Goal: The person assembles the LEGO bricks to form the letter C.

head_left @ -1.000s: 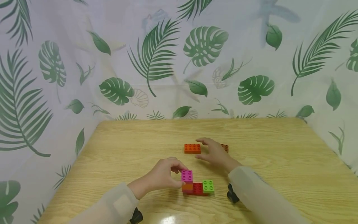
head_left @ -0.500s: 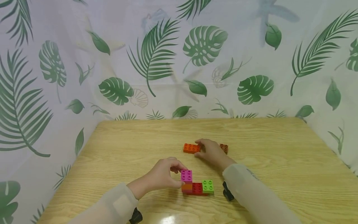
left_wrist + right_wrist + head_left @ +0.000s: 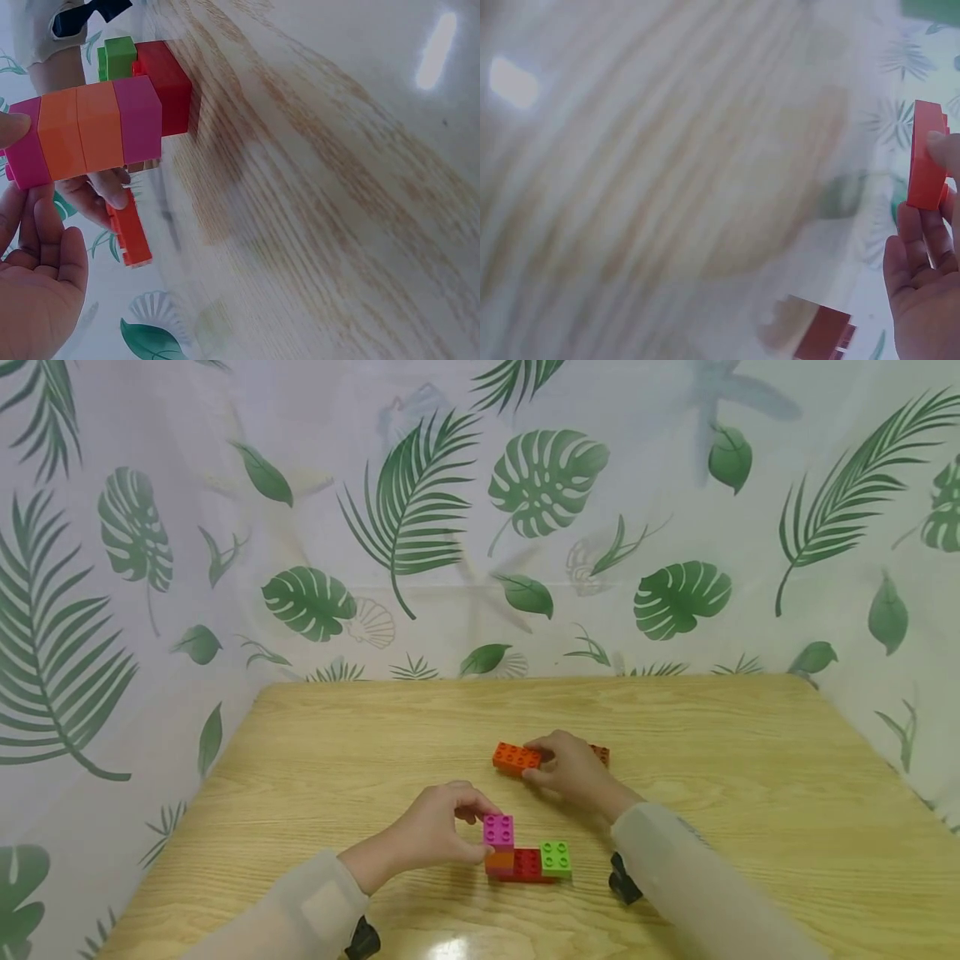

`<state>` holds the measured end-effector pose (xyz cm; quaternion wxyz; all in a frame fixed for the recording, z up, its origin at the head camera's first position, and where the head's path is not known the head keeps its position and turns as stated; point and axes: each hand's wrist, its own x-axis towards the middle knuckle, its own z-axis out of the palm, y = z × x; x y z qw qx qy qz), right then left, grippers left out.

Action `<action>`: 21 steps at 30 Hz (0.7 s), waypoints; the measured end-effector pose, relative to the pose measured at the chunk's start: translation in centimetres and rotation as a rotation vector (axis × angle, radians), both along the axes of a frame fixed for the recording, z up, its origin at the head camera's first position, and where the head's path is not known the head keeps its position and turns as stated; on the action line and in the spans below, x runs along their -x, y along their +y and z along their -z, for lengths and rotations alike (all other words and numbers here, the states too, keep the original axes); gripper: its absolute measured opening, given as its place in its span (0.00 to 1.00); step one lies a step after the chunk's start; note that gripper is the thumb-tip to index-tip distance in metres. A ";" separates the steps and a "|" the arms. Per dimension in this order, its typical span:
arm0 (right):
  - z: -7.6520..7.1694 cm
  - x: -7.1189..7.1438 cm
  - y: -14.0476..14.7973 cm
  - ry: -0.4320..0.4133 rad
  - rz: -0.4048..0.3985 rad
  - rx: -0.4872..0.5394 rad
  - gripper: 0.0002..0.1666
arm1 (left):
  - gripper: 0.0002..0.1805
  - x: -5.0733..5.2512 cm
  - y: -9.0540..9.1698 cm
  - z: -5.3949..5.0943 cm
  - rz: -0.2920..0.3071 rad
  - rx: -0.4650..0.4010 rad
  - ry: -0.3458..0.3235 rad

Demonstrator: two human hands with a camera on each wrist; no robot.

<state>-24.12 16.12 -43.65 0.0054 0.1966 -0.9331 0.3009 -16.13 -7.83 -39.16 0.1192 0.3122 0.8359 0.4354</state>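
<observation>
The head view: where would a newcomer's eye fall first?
Probably the pink-and-orange stack on the left end of the red brick, its top held by the left hand. Next, the orange brick farther back, pinched by the right hand. Behind the table, big green leaves printed on the pale backdrop also catch the eye.

Bare left hand (image 3: 427, 827) and right hand (image 3: 576, 770), loose cream left sleeve (image 3: 292, 906), matching right sleeve (image 3: 690, 881) with small dark marking (image 3: 692, 830), chunky black gadget (image 3: 624, 880) peeking out under each.
</observation>
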 end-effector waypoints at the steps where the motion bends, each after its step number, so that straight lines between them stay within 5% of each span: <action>1: -0.3 -0.2 0.1 0.010 -0.008 0.004 0.25 | 0.17 0.0 0.0 0.0 0.002 -0.001 0.001; 11: -2.8 -2.4 1.5 0.180 -0.107 0.058 0.22 | 0.17 0.0 -0.1 0.1 -0.003 0.008 -0.001; 21: -5.0 -5.1 3.2 0.200 -0.169 0.109 0.21 | 0.17 0.0 0.0 0.2 -0.002 0.009 0.031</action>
